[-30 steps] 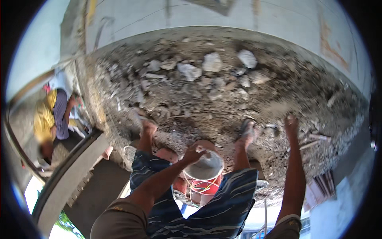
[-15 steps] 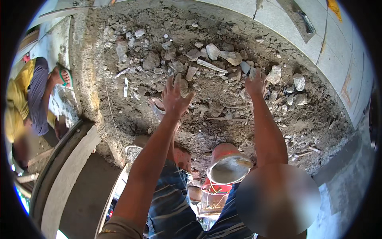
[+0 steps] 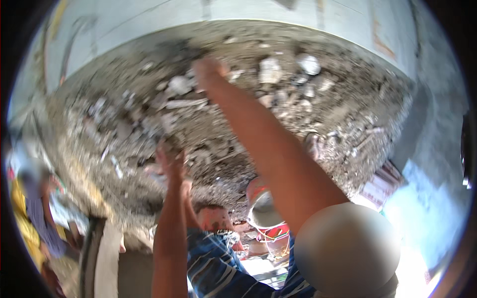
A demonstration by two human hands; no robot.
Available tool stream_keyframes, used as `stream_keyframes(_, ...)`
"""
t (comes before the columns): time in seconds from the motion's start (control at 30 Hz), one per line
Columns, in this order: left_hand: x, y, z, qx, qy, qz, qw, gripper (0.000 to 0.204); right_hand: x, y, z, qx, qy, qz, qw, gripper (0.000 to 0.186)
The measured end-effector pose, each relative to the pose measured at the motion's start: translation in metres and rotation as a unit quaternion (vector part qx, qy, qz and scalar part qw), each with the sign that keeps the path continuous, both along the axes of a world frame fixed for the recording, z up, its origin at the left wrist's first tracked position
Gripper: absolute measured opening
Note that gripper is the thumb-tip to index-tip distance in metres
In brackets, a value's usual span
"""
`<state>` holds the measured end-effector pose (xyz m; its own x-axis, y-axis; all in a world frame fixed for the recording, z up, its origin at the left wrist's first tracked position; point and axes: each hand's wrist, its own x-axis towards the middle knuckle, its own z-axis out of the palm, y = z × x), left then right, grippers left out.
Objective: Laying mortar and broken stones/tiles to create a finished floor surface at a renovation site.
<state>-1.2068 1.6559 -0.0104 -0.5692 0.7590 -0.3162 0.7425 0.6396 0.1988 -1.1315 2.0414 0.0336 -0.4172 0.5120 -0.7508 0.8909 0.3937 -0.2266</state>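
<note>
My right hand (image 3: 209,72) reaches far out over the rubble, beside pale stones (image 3: 180,85). It is smeared by motion, so its fingers and anything in them cannot be made out. Just beyond it is a dark blurred streak (image 3: 179,49). Closer to my body, my left hand (image 3: 171,161) is low over broken stones and soil (image 3: 218,134), near my left foot (image 3: 155,171). Its fingers are blurred too. A pale strip, perhaps wood (image 3: 186,103), lies among the stones between the hands.
A bucket with a grey-coated inside (image 3: 263,211) stands near my legs, next to a reddish block (image 3: 213,217). Larger white stones (image 3: 271,69) lie to the right. Pale tiles (image 3: 258,10) border the far side. Another person (image 3: 42,213) is at the far left.
The view has swung, shifting the rubble leftward and downward in the picture. My right hand has moved farther out past the pale strip. My left hand is lower, nearer my body.
</note>
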Motion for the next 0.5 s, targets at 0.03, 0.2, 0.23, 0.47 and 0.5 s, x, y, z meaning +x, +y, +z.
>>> stream_keyframes(0.03,0.019,0.024,-0.003,-0.002,-0.023,-0.040,0.999,0.088,0.032,0.021,-0.004,-0.028,-0.008,0.009,1.000,0.049)
stream_keyframes(0.2,-0.017,0.037,-0.007,0.025,-0.061,-0.039,0.997,0.078,0.127,0.057,0.025,-0.061,0.151,-0.065,0.984,0.050)
stream_keyframes(0.23,0.003,0.039,-0.010,0.025,-0.071,-0.050,0.996,0.078,0.166,0.048,0.015,-0.059,0.143,-0.078,0.985,0.050)
stream_keyframes(0.47,0.100,0.067,0.027,-0.090,-0.359,0.461,0.807,0.100,0.428,-0.050,0.060,-0.400,0.310,-0.562,0.654,0.062)
stream_keyframes(0.5,0.083,0.071,0.005,-0.124,-0.297,0.433,0.842,0.101,0.450,-0.074,0.055,-0.390,0.294,-0.607,0.627,0.061)
